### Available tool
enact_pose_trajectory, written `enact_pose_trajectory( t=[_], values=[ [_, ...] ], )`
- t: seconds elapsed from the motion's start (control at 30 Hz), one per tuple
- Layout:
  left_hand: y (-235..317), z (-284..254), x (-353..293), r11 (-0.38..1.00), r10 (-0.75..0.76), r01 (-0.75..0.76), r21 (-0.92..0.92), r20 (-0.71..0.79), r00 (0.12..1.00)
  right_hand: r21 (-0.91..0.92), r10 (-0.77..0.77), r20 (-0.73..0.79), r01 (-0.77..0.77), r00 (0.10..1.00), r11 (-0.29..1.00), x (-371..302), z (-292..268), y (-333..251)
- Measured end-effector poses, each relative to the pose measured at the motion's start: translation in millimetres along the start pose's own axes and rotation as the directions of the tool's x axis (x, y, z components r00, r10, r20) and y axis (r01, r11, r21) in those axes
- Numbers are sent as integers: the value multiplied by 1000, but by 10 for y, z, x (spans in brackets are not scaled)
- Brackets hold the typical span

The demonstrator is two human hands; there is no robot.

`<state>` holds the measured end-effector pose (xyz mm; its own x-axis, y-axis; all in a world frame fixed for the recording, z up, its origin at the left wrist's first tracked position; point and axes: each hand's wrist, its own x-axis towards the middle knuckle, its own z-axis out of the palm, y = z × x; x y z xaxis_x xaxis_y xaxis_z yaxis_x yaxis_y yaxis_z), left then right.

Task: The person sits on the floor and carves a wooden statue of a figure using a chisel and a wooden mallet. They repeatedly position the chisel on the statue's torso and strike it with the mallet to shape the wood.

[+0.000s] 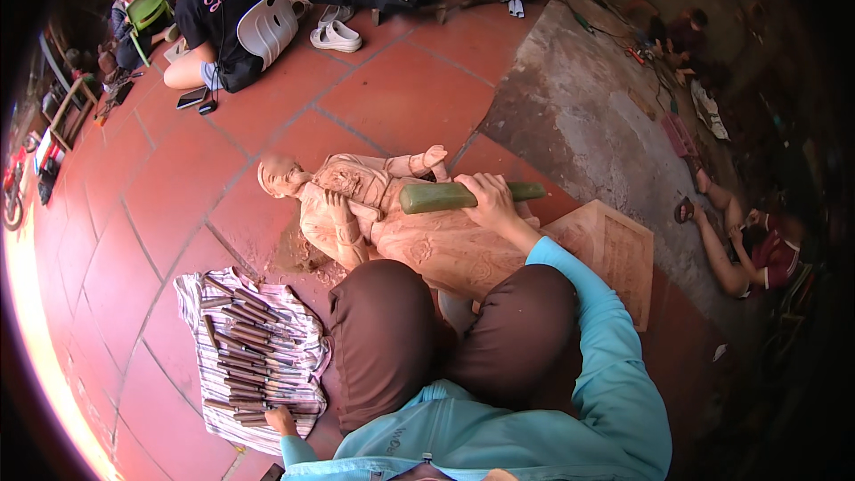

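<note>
My right hand (pixel 487 200) is wrapped round a green club-shaped mallet (pixel 433 198), held across the upper side of a carved wooden statue (pixel 445 240). The statue, a robed figure, lies on its back in front of my knees, head to the left and one carved hand raised. At the lower left, my left hand (pixel 281 420) has its fingers closed at the end of a dark-handled carving chisel (pixel 253 418), the lowest of several carving chisels (pixel 245 358). These lie in a row on a striped cloth (pixel 200 316). The chisel's tip is hard to make out.
The statue's square base (pixel 614 254) lies to the right, past my knee. Red floor tiles (pixel 178 205) meet rough grey concrete (pixel 579 80). Farther off are seated people, a white plastic chair (pixel 269 27), white clogs (pixel 336 36) and a phone (pixel 191 98).
</note>
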<state>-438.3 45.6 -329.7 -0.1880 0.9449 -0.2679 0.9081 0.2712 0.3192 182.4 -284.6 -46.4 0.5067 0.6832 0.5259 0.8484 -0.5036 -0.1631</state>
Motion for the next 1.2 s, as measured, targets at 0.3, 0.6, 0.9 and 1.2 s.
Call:
enact_pose_trajectory(
  t=[0.3,0.6,0.9,1.2],
  values=[
    [-268,-359,334,765,-52,386,-516,547,835,4,3,-8,-3,1000,1000,-10,42,-9],
    [-210,-355,-40,695,-145,471,-544,536,832,-17,28,32,-28,999,999,-186,-36,99],
    [-481,-90,175,692,-52,386,-610,492,869,-6,-36,12,36,999,999,95,-63,-76],
    [-235,-701,-190,675,-82,480,-561,589,804,-74,-62,44,65,997,995,-59,173,127]
  ],
)
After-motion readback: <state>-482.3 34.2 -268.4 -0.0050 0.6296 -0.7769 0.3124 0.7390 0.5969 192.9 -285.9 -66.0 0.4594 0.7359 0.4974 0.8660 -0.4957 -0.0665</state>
